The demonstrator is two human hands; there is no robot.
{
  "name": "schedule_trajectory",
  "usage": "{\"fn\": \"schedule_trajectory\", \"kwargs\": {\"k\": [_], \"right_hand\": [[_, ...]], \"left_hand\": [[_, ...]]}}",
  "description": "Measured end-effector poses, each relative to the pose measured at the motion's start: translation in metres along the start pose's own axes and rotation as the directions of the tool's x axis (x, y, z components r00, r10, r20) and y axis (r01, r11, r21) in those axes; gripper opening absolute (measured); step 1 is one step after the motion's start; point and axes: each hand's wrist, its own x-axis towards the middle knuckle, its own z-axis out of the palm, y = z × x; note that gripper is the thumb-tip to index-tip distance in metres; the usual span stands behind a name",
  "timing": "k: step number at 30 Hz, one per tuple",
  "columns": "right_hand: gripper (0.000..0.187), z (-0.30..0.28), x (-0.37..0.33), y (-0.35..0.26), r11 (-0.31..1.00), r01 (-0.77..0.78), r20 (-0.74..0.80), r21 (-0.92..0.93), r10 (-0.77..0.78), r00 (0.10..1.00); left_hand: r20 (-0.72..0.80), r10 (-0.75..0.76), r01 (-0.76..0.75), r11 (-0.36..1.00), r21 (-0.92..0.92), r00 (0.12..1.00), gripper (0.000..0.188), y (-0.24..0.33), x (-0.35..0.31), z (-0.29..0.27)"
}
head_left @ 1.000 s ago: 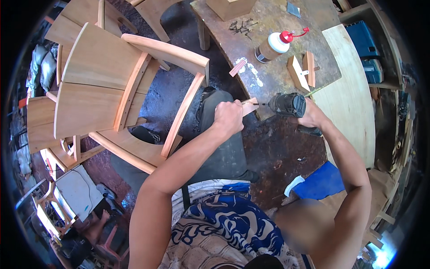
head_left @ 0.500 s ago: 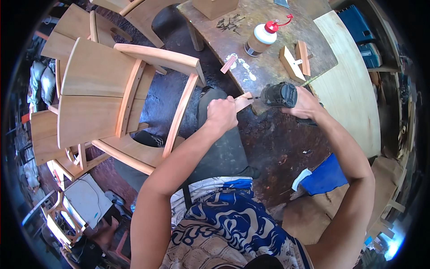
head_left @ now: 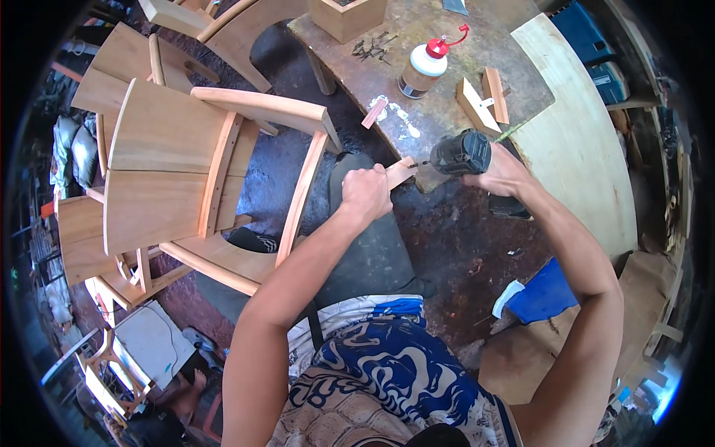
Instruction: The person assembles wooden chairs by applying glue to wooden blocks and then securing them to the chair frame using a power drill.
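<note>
My left hand (head_left: 366,195) is closed around a small block of light wood (head_left: 401,171), held over my thigh by the table corner. In my right hand (head_left: 503,170) is a black cordless drill (head_left: 462,153), its body pointing left. The thin drill bit (head_left: 421,162) reaches the end of the wood block; whether it has entered the wood I cannot tell. A wooden chair (head_left: 156,190) lies tipped beside my left arm. On the table (head_left: 447,63) stand a white glue bottle with a red cap (head_left: 423,71), a reddish wood strip (head_left: 375,113) and smeared white glue (head_left: 408,123).
Two small wood pieces (head_left: 478,106) and a heap of screws (head_left: 375,48) lie on the table near a wooden box (head_left: 348,21). A pale curved board (head_left: 577,141) extends along the right. More chairs (head_left: 112,71) crowd the left. A blue sheet (head_left: 542,294) rests at lower right.
My view has shifted slightly, so the table and chairs sit a little differently in the picture. Both hands keep their hold, with the drill bit still at the wood block.
</note>
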Motion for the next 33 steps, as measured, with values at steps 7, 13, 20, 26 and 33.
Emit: {"fn": "schedule_trajectory", "kwargs": {"k": [7,13,20,26,33], "right_hand": [[0.054,-0.020,-0.014,-0.015,0.991,-0.096,0.086,0.089,0.088,0.992],[0.054,-0.012,-0.013,-0.004,0.998,-0.010,0.052,0.063,0.007,0.999],[0.044,-0.003,-0.007,0.006,0.999,-0.027,-0.009,0.042,0.027,1.000],[0.041,-0.003,0.001,0.014,0.999,0.030,-0.025,-0.020,-0.031,0.999],[0.039,0.001,-0.003,0.016,0.999,0.029,-0.052,0.027,-0.028,0.998]], "left_hand": [[0.010,-0.002,0.001,0.999,0.055,1.000,0.044,0.003,-0.001,-0.007],[-0.019,0.011,-0.010,0.997,0.074,1.000,0.047,0.001,-0.005,-0.001],[-0.026,0.012,-0.009,0.995,0.102,1.000,0.048,0.003,-0.004,-0.003],[-0.054,0.020,-0.015,0.995,0.096,0.998,0.046,0.002,-0.005,-0.002],[-0.006,-0.001,0.002,0.995,0.096,1.000,0.046,0.002,-0.005,-0.004]]}}
